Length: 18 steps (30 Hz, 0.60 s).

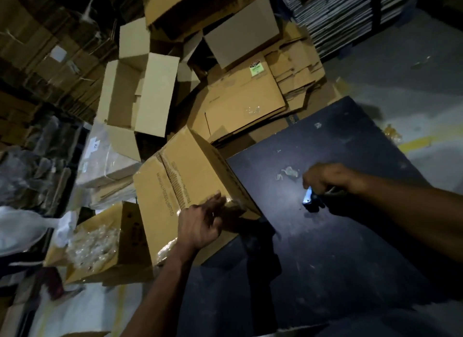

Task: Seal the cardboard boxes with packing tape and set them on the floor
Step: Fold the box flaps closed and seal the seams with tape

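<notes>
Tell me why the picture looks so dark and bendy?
Head view: dim light, with deep shadow over the dark blue tabletop; the wide lens tilts and curves the stacked brown cardboard boxes; glare hits the small shiny object in the right hand.

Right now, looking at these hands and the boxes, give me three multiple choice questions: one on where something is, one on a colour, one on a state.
1. Where is the left hand?
A. On the printed box at the table's edge
B. Flat on the floor
C. Inside an open box

2. What colour is the table top?
A. White
B. Dark, near black
C. Bright red

3. How is the right hand?
A. Lying flat and empty
B. Gripping a small dark tool
C. Holding a folded box

Answers: 1 A, its fingers rest on the box's taped corner. 2 B, the surface shows dark all over. 3 B, its fingers curl round the tool above the table.
</notes>
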Each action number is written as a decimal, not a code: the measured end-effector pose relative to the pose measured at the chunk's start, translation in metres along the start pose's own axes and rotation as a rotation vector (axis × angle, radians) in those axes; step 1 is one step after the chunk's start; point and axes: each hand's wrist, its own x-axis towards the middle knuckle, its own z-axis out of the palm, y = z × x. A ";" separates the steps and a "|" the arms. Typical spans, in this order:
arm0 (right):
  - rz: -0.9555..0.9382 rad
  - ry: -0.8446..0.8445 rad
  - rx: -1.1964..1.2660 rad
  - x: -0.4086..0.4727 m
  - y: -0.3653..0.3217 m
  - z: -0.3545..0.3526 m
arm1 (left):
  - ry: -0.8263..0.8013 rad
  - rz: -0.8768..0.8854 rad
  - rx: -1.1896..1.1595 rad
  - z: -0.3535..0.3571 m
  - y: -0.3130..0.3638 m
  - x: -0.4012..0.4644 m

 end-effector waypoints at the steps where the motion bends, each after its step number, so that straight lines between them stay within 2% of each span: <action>1: -0.058 0.024 -0.110 0.004 -0.005 0.002 | 0.015 0.011 0.003 0.000 -0.001 -0.002; 2: -0.120 0.073 -0.238 0.007 -0.009 0.007 | 0.011 0.012 -0.003 -0.001 -0.001 -0.003; 3: -0.206 0.149 -0.237 0.004 -0.018 0.010 | 0.018 0.010 -0.011 -0.001 -0.003 -0.002; 6: -0.599 0.296 0.199 -0.013 -0.063 0.016 | 0.010 -0.002 -0.011 0.001 -0.006 -0.003; 8: -0.739 0.284 0.442 -0.024 -0.098 0.027 | 0.008 -0.006 -0.038 0.003 -0.005 -0.003; 10: -0.771 0.253 0.503 -0.022 -0.122 0.051 | 0.006 -0.015 -0.054 0.002 -0.004 -0.003; 12: -0.778 0.336 0.478 -0.012 -0.127 0.082 | 0.000 -0.018 -0.075 0.002 -0.003 -0.003; 14: -0.736 0.413 0.452 -0.002 -0.123 0.103 | -0.009 -0.020 -0.092 0.002 -0.002 -0.003; 18: -0.586 0.424 0.383 0.006 -0.117 0.094 | -0.030 -0.027 -0.086 -0.003 -0.002 -0.001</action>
